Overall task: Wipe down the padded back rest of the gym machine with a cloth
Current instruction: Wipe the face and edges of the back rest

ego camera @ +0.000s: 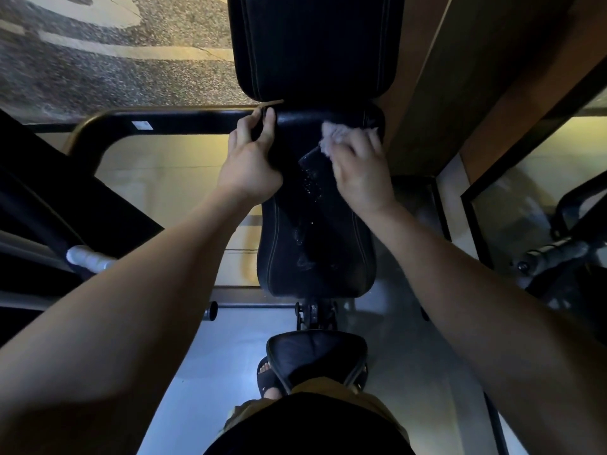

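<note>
The long black padded back rest (315, 231), edged with pale stitching, is being seen from above, glistening with wet streaks and droplets down its middle. A crumpled pale pinkish cloth (330, 134) is being pressed against its upper right part by the right hand (361, 172), while its upper left edge is being gripped by the left hand (249, 165).

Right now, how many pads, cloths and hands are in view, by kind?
Black pads: 3 (back rest, upper pad, seat pad)
Cloths: 1 (cloth)
Hands: 2 (left hand, right hand)
Total: 6
</note>
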